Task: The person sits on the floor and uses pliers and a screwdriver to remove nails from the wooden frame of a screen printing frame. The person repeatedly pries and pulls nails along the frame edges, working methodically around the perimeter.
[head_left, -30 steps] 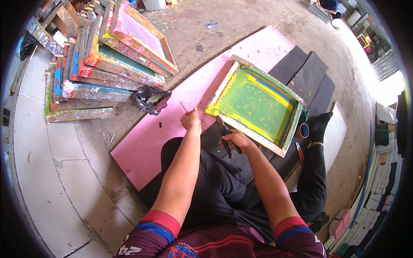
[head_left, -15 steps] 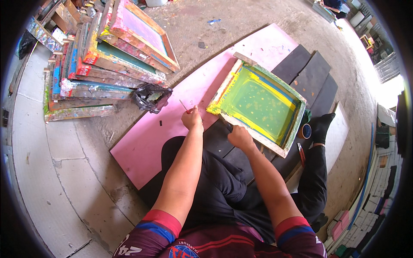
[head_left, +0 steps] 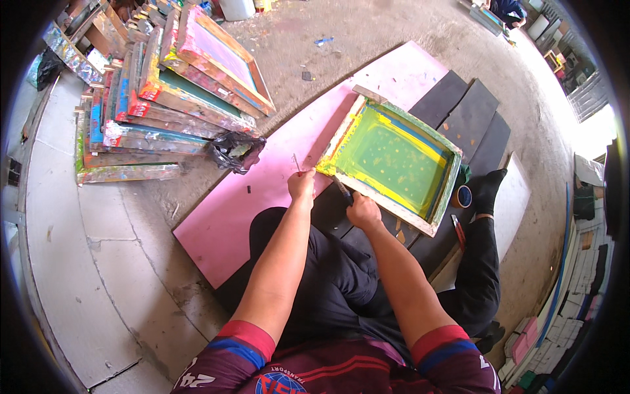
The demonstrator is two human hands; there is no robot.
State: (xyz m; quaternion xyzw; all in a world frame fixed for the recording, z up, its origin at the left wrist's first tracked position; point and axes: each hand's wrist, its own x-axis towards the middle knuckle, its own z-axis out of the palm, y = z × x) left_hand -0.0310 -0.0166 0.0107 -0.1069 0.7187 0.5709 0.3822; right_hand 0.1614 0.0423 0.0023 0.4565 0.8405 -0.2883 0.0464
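Observation:
My left hand point(head_left: 302, 186) is closed around a slim red-handled tool point(head_left: 295, 162) whose narrow metal end points upward; its exact kind is unclear. Close to the near-left corner of a paint-stained wooden screen-printing frame point(head_left: 388, 206), my right hand point(head_left: 363, 211) grips a dark, narrow tool point(head_left: 344, 190), mostly hidden by the fingers. Green mesh point(head_left: 397, 161) with yellow and blue edging fills the frame. The frame rests tilted on the boards, with its left side nearest my left hand.
A pink board point(head_left: 226, 226) and black panels point(head_left: 469, 111) lie beneath the frame. At the left, several screen frames point(head_left: 164, 139) are stacked beside a black plastic bag point(head_left: 237, 151). A tape roll point(head_left: 463, 196) and a red cutter point(head_left: 458, 232) lie by my foot point(head_left: 492, 190).
My left hand has moved slightly right and down, closer to the frame's left corner, its tool now more upright. More of the right hand's dark tool shows. The whole view has shifted a little.

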